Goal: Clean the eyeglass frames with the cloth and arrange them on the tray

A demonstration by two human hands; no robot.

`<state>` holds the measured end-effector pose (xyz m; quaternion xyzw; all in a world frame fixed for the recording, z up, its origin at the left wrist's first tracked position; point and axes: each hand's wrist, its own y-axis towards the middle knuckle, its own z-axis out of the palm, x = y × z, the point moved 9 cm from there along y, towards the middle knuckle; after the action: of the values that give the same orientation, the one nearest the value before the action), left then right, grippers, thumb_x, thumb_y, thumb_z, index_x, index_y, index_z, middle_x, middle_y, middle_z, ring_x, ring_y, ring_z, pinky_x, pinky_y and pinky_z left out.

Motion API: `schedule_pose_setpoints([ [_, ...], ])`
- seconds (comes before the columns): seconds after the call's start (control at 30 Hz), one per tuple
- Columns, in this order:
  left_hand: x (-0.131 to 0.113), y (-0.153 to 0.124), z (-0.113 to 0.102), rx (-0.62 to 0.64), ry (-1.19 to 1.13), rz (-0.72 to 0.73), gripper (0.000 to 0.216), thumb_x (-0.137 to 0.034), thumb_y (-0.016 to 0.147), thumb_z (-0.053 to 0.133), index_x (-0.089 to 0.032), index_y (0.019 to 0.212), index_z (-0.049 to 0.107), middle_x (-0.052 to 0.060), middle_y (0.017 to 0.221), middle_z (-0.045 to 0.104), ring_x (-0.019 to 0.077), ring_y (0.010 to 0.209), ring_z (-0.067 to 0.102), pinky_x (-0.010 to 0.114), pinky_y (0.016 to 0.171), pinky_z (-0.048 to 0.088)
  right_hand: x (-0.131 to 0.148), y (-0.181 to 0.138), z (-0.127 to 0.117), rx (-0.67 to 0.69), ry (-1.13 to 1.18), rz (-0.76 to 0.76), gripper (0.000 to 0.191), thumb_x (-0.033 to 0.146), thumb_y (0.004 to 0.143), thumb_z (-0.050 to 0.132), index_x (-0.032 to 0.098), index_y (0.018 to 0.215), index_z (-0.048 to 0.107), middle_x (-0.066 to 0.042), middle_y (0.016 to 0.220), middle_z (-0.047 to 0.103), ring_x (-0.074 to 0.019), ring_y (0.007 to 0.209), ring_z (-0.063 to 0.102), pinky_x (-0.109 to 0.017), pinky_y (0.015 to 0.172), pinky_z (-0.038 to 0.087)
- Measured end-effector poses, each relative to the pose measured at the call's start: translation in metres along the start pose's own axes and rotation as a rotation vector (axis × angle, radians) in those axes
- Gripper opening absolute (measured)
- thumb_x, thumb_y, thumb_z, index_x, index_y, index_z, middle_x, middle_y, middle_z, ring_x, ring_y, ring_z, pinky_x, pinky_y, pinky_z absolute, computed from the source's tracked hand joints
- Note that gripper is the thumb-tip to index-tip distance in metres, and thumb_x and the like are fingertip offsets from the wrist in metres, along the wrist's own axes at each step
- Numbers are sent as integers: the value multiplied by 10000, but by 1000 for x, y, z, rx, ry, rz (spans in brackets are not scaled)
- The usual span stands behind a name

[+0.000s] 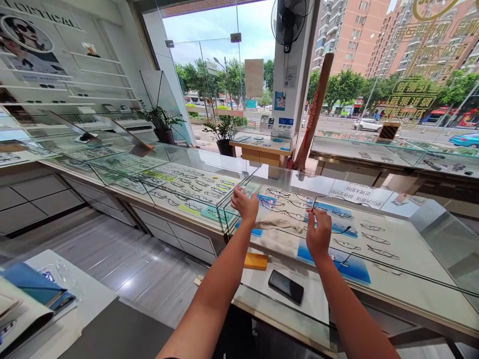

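Observation:
My right hand [319,232] is raised over the right glass display case, its fingers pinched on eyeglasses [313,203]. Only a thin dark part stands up from the fingertips; the rest is hard to separate from the frames below. Near the corner of the glass cases is my left hand [245,204], fingers curled and closed; whatever is in them cannot be made out. Between the hands a crumpled beige cloth [277,223] lies among rows of eyeglasses [373,227] and blue cards [350,269].
A black phone [286,286] lies on the lower shelf near me, beside a yellow case [255,261]. Another glass case of frames [187,184] extends left. Papers and a blue folder [35,284] lie on a table at lower left. Potted plants [225,137] stand by the window.

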<state>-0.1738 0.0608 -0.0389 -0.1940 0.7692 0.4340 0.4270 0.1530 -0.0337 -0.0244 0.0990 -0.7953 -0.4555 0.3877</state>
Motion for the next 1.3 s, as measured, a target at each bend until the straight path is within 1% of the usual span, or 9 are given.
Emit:
schedule_pose_setpoints([
  [0.27,28,1,9,71,174,-106,356,-165,975,515,-139,1329,534,270,1303,684,440,1375,554,655,1133,368,-2,3,-17,-147,-3,37,345,374,1138,373,215,1106,677,-139,1101,709,-308,1095,619,-491,1003,470],
  [0.4,3,3,17,132,-277,10,345,-354,1026,537,-214,1340,507,163,1211,660,306,1164,652,464,954,555,-1,5,-26,-220,36,72,331,371,1146,359,226,1099,652,-128,1094,694,-298,1080,623,-472,981,488],
  [0.5,-36,-19,38,395,-675,43,516,-593,971,605,-268,1350,478,58,1074,606,198,913,631,292,676,563,1,5,-27,-236,109,87,297,355,1144,379,228,1117,646,-118,1111,692,-285,1103,629,-462,1000,491],
  [0.6,-69,-60,61,748,-944,-130,584,-722,868,650,-256,1198,532,5,878,542,162,734,552,222,507,426,6,3,-23,-205,154,79,279,339,1141,389,230,1148,646,-112,1145,701,-280,1138,627,-468,1035,482],
  [0.73,-98,-116,73,1250,-1132,-402,708,-942,825,497,-234,811,488,-12,685,408,149,579,430,216,424,254,10,1,-10,-95,161,86,268,332,1135,402,238,1155,652,-99,1156,725,-275,1131,633,-443,998,489],
  [0.87,-104,-137,71,1484,-1155,-506,802,-1029,774,445,-232,690,439,-26,605,325,135,518,349,222,396,205,12,1,2,12,166,95,275,330,1133,402,236,1094,657,-81,1120,727,-263,1093,622,-420,978,469],
  [1.0,-102,-141,77,1504,-1104,-459,781,-993,783,486,-224,651,466,-26,580,339,129,495,358,230,390,214,14,1,9,78,206,98,282,338,1129,405,233,1051,655,-68,1059,708,-252,1039,603,-406,961,452],
  [1.17,-93,-131,84,1247,-885,-189,774,-937,757,597,-181,601,558,-12,526,443,84,419,348,238,419,201,8,-1,19,137,313,150,287,369,1127,418,245,1023,655,-59,1023,698,-247,1012,604,-387,931,447],
  [1.3,-90,-133,87,1211,-771,-125,797,-948,773,558,-178,568,559,-18,477,425,78,384,336,250,426,194,6,-2,25,168,402,167,296,387,1123,427,250,1000,658,-53,1016,701,-246,1011,609,-389,944,441],
])
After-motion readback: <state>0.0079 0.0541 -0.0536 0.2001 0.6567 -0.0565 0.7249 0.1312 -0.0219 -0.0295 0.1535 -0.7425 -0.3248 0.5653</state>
